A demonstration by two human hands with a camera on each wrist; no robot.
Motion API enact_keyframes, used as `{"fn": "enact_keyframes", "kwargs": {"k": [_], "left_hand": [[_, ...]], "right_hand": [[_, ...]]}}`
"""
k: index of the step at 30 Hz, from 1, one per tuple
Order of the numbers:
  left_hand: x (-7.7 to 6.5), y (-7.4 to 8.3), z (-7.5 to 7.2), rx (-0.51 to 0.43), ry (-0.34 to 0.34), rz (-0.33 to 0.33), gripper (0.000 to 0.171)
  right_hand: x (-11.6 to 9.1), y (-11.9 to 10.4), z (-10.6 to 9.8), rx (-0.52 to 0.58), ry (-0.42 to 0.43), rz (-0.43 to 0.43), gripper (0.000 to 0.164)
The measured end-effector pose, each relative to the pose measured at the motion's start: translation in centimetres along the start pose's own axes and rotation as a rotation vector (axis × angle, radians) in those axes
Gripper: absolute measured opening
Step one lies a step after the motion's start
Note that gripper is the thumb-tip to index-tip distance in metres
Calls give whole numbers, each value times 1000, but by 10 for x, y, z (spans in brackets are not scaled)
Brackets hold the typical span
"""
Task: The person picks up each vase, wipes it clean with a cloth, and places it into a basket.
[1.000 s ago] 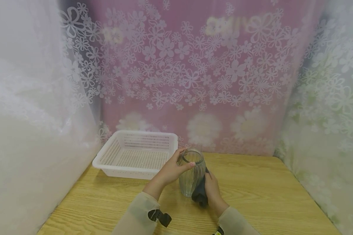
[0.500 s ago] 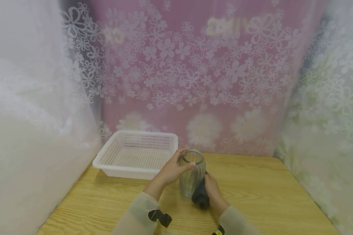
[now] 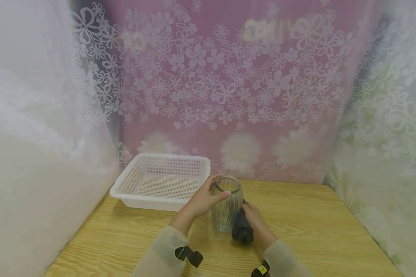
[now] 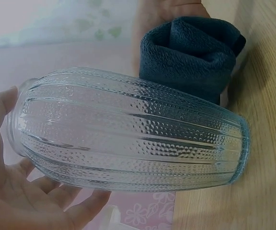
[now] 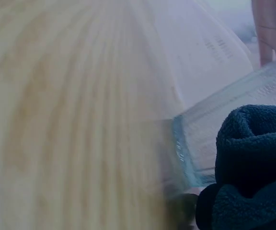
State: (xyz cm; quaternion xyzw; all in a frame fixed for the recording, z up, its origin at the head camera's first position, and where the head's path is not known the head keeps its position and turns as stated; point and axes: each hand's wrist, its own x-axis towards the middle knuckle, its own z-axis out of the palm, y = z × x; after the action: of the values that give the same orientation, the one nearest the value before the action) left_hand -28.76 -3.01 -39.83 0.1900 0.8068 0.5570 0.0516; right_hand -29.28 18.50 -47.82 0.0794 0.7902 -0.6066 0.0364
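Note:
A clear glass vase (image 3: pixel 224 213) with ribs and a dimpled pattern stands upright on the wooden table. My left hand (image 3: pixel 202 199) holds it just below the mouth, thumb on the near side and fingers round the far side. On the vase's right, my right hand (image 3: pixel 255 220) grips a folded dark teal cloth (image 3: pixel 242 230). In the left wrist view, the cloth (image 4: pixel 188 60) is a thick fluffy roll right beside the vase's wall (image 4: pixel 128 134). The right wrist view has the cloth (image 5: pixel 253 163) partly covering the vase's lower part, and the right fingers are mostly hidden.
A white perforated plastic basket (image 3: pixel 149 202) sits at the back left, close behind the left hand. Flowered plastic curtains (image 3: pixel 225 88) enclose the wood-grain table (image 3: pixel 308 227) at the back and both sides.
My right hand and the cloth have shifted a little rightward, and the cloth now overlaps less of the vase in the head view. The left hand and vase stay nearly still.

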Motion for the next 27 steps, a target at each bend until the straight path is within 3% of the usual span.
{"fn": "enact_keyframes", "kwargs": {"k": [15,27], "left_hand": [[-1,1,0,-9,-5,-10,83],[1,0,0,-8,1,-9,83]], "right_hand": [[-15,-34,-33,-117,4,-44,65],[-34,-64,-48,-28,22,-101,65]]}}
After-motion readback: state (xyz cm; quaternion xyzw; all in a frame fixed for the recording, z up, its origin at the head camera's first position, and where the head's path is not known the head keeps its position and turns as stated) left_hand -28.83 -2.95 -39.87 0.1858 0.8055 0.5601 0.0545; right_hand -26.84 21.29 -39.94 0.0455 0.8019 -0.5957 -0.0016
